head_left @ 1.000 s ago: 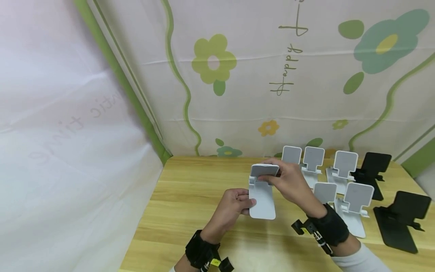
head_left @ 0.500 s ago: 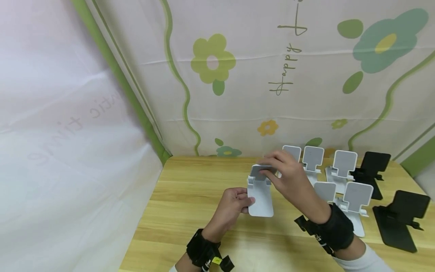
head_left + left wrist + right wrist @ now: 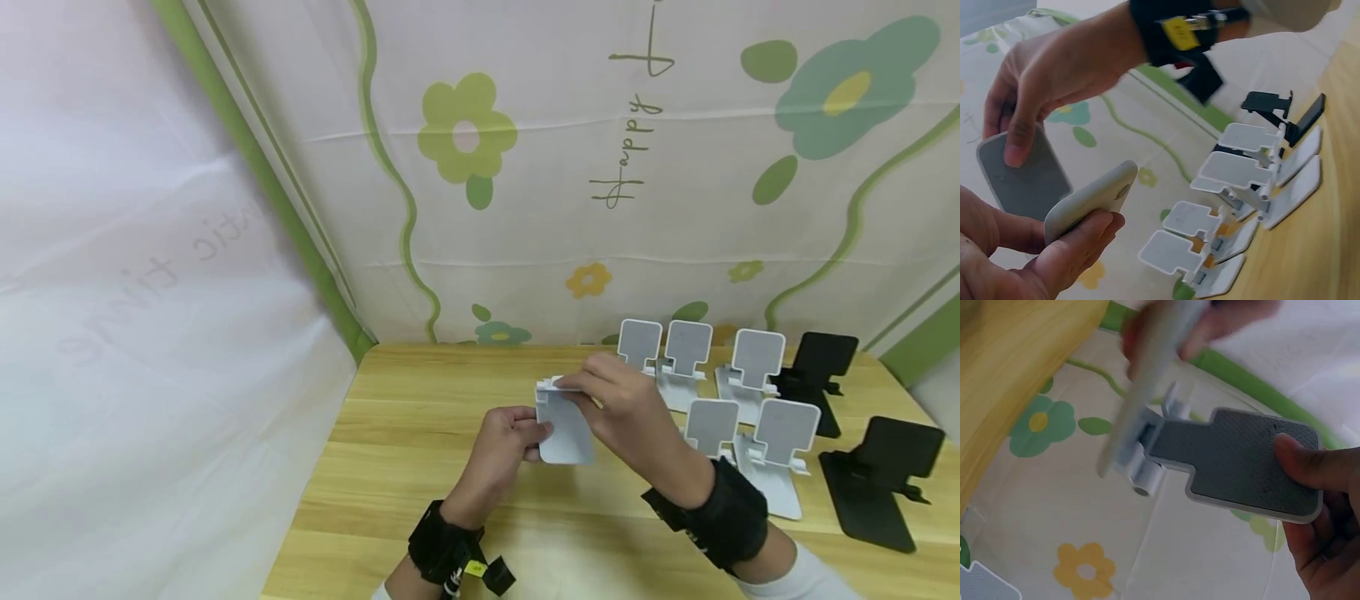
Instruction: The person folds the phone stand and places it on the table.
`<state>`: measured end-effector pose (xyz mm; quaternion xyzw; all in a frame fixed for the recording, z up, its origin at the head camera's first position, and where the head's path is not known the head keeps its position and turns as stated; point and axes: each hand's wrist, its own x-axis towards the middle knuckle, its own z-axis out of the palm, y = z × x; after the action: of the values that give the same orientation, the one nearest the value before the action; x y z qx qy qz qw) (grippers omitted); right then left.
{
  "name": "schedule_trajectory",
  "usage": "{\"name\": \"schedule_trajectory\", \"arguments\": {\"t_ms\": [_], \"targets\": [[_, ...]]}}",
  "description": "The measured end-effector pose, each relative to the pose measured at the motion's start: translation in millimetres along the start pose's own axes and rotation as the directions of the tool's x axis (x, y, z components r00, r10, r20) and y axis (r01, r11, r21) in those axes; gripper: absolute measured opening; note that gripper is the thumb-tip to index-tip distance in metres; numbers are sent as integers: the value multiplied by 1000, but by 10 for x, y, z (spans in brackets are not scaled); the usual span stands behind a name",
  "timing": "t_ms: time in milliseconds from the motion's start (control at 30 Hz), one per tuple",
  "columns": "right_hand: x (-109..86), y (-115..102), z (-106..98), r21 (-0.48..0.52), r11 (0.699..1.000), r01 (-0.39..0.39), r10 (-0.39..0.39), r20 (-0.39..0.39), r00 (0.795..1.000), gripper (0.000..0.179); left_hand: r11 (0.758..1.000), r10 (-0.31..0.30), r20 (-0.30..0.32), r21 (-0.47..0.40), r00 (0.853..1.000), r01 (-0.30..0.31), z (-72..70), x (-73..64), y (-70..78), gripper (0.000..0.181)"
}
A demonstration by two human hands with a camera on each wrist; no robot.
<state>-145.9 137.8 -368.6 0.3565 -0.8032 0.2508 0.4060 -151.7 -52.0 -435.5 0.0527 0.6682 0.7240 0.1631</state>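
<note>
A white folding phone stand [image 3: 566,437] is held in the air above the table, between both hands. My left hand [image 3: 508,437] grips the edge of its flat base [image 3: 1088,200], thumb on top and fingers beneath. With thumb and fingers my right hand [image 3: 621,404] pinches the stand's upper plate, whose grey pad [image 3: 1235,459] faces the right wrist camera. Between base and plate, the hinge [image 3: 1147,440] with its small support tabs is visible in the right wrist view. From the head view the plate appears nearly edge-on, partly covered by my right fingers.
Several white phone stands [image 3: 787,433] stand unfolded at the right side of the wooden table [image 3: 420,383]. Beside them are two black phone stands [image 3: 873,500], farther right. A flower-patterned curtain [image 3: 487,233] hangs behind the table, and a white cloth [image 3: 165,333] hangs at left.
The stand's upper plate has swung from showing its grey face to nearly edge-on in the head view. My right hand shifted its hold and moved slightly down; the base moved slightly left.
</note>
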Motion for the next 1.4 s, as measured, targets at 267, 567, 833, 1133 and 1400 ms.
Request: {"name": "schedule_trajectory", "arguments": {"t_ms": [267, 567, 833, 1133, 1400], "targets": [[-110, -77, 122, -23, 998, 57, -56, 23, 998, 32, 1000, 9, -52, -2, 999, -9, -66, 63, 83, 30], [-242, -165, 245, -76, 988, 133, -133, 9, 991, 40, 1000, 23, -81, 22, 996, -22, -118, 64, 127, 32], [-292, -207, 288, -149, 971, 186, -183, 29, 983, 18, 999, 33, -76, -2, 997, -34, -161, 60, 206, 33], [-312, -240, 317, -181, 973, 143, -132, 75, 988, 33, 999, 47, -66, -23, 997, -49, -177, 77, 222, 33], [-271, -157, 228, 85, 969, -234, 222, 132, 966, 29, 998, 58, -90, 1, 994, -59, -201, 77, 223, 32]]}}
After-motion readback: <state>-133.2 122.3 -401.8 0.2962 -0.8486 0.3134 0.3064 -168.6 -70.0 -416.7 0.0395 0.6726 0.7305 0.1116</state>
